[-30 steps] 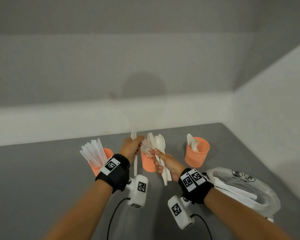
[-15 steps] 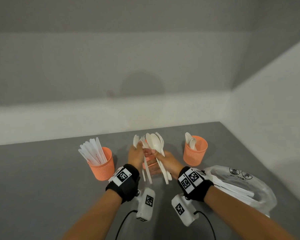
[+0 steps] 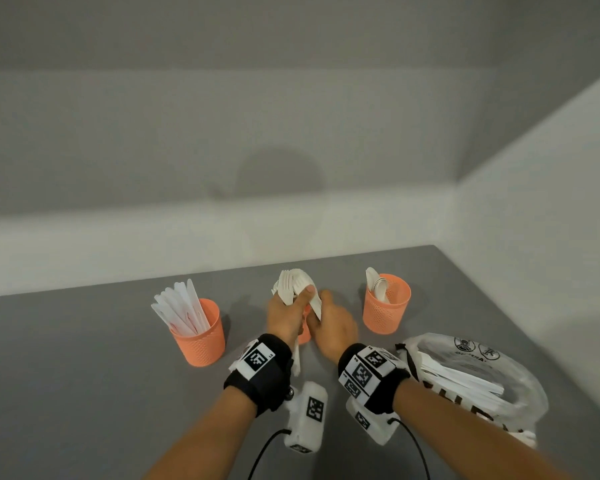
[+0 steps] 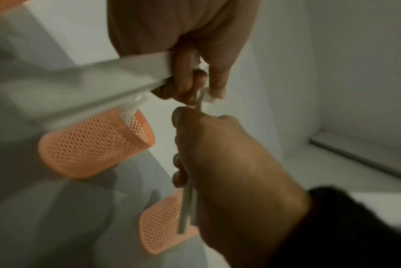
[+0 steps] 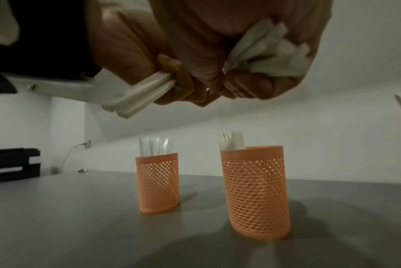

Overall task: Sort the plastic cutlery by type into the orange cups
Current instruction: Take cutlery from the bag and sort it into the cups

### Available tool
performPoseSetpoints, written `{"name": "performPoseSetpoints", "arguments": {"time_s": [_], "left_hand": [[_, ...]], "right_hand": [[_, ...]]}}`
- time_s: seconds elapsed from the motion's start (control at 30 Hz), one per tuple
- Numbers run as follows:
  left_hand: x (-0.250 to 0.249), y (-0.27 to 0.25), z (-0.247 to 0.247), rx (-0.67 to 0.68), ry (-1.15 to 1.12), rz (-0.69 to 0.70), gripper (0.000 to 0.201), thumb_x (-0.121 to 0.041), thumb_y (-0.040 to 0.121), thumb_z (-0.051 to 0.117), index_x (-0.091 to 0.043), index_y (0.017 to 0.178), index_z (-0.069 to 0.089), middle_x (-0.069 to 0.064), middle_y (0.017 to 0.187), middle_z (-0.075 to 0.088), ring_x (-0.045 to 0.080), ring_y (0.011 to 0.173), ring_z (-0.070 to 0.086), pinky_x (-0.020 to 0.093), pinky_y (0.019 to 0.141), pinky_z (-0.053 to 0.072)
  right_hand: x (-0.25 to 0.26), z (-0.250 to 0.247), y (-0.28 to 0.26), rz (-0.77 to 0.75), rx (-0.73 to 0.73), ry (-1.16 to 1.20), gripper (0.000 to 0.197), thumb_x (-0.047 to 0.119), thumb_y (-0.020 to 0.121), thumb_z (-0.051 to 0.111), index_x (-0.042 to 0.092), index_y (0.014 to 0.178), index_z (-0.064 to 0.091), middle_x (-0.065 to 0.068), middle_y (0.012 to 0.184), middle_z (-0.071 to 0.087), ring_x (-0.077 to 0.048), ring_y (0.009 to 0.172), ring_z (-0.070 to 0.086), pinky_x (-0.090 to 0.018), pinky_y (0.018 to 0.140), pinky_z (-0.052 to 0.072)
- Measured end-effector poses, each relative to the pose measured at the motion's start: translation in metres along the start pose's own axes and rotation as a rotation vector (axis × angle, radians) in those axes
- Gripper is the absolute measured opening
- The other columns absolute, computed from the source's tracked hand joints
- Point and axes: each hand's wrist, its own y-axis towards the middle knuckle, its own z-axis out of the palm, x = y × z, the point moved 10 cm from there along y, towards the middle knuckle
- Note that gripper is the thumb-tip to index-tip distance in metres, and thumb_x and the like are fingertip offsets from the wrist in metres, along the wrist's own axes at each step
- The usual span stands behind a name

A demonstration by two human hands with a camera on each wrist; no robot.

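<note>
two hands now meet just above the middle cup (image 3: pixel 305 336), where a second ago they worked a little apart. the left hand (image 3: pixel 284 318) is clamped round a fan of white pieces (image 3: pixel 293 285), handles hanging down past its wrist, where before it held only a single piece. the right hand (image 3: pixel 333 329), which held the spoon bundle up a second ago, has come in against the left, its fingers curled on the handle ends of that bundle; the right wrist view shows white handles bunched in both fists. i judge the bundle is being passed or squared up between the hands, not dropped in a cup yet.

the middle cup sits almost hidden under the hands; the right wrist view shows fork tines in it. left of the middle cup, the knife cup (image 3: pixel 199 332) stands full of knives. right of it, the spoon cup (image 3: pixel 387 303) holds a few spoons. further right and nearer the person, the plastic bag (image 3: pixel 478 379) lies on the worktop (image 3: pixel 66 375) with unsorted cutlery inside, so much sorting remains.
</note>
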Motion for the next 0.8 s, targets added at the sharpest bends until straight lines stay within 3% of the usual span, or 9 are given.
{"name": "performPoseSetpoints", "arguments": {"time_s": [0.07,0.13,0.23,0.27,0.33,0.43,0.57,0.67,0.8], "left_hand": [[0.006,0.002,0.002,0.027,-0.037,-0.052,0.01,-0.012,0.089,0.058,-0.008,0.08,0.056,0.0,0.052,0.048,0.0,0.03,0.038,0.012,0.032,0.028],[0.01,0.005,0.004,0.08,-0.044,-0.087,0.01,-0.012,0.09,0.056,-0.007,0.082,0.058,0.0,0.051,0.048,0.002,0.032,0.036,0.013,0.031,0.026],[0.017,0.004,0.011,0.184,-0.107,-0.167,0.01,-0.014,0.093,0.052,-0.005,0.091,0.056,0.004,0.058,0.042,0.005,0.035,0.031,0.011,0.03,0.026],[0.02,0.004,0.011,0.188,-0.142,-0.202,0.01,-0.014,0.093,0.051,-0.006,0.091,0.056,0.004,0.059,0.041,0.005,0.035,0.03,0.01,0.03,0.027],[0.021,0.005,0.008,0.149,-0.175,-0.221,0.009,-0.013,0.093,0.051,-0.007,0.088,0.055,0.004,0.06,0.042,0.004,0.033,0.031,0.011,0.029,0.025],[0.012,0.006,0.004,0.061,-0.101,-0.117,0.009,-0.015,0.088,0.059,-0.01,0.082,0.054,0.001,0.06,0.044,0.002,0.032,0.036,0.012,0.029,0.024],[0.007,0.007,-0.002,-0.068,0.031,-0.028,0.02,-0.015,0.085,0.064,-0.001,0.1,0.061,0.007,0.075,0.06,0.007,0.05,0.052,0.009,0.035,0.038],[0.012,0.011,-0.009,-0.127,0.056,-0.045,0.026,-0.013,0.09,0.056,0.004,0.109,0.06,0.019,0.091,0.065,0.015,0.061,0.056,0.014,0.042,0.04],[0.018,0.011,-0.006,-0.073,0.031,-0.092,0.023,-0.009,0.092,0.049,0.003,0.109,0.059,0.008,0.074,0.06,0.013,0.056,0.052,0.018,0.041,0.038]], "right_hand": [[-0.001,0.001,0.001,0.023,0.03,0.123,0.024,0.024,0.093,0.048,0.012,0.114,0.048,-0.004,0.087,0.065,-0.028,0.083,0.063,-0.029,0.065,0.042],[-0.004,0.007,0.004,0.057,0.095,0.24,0.016,0.023,0.091,0.051,0.016,0.105,0.049,0.003,0.076,0.06,-0.023,0.066,0.061,-0.03,0.058,0.045],[-0.01,0.016,0.004,0.099,0.174,0.358,0.022,0.021,0.09,0.049,0.007,0.106,0.048,-0.01,0.076,0.063,-0.016,0.044,0.054,-0.029,0.041,0.046],[-0.01,0.015,0.003,0.101,0.17,0.364,0.024,0.02,0.09,0.049,0.007,0.11,0.047,-0.012,0.082,0.063,-0.016,0.048,0.055,-0.027,0.042,0.045],[-0.009,0.008,0.001,0.078,0.098,0.315,0.025,0.019,0.091,0.052,0.008,0.113,0.047,-0.012,0.095,0.065,-0.019,0.069,0.06,-0.027,0.056,0.045],[-0.01,-0.003,0.0,0.068,-0.028,0.18,0.026,0.025,0.094,0.048,0.009,0.115,0.046,-0.01,0.099,0.066,-0.027,0.087,0.063,-0.027,0.065,0.039],[-0.007,0.005,0.002,0.055,-0.007,0.117,0.026,0.022,0.092,0.047,0.01,0.115,0.042,-0.012,0.095,0.067,-0.032,0.085,0.064,-0.038,0.068,0.05],[-0.01,0.007,0.002,0.072,0.039,0.2,0.031,0.022,0.089,0.053,0.011,0.116,0.043,-0.008,0.097,0.066,-0.026,0.086,0.064,-0.032,0.068,0.048],[-0.014,0.012,0.003,0.102,0.089,0.275,0.033,0.027,0.086,0.056,0.015,0.116,0.048,0.002,0.096,0.063,-0.017,0.085,0.062,-0.022,0.067,0.042]]}}
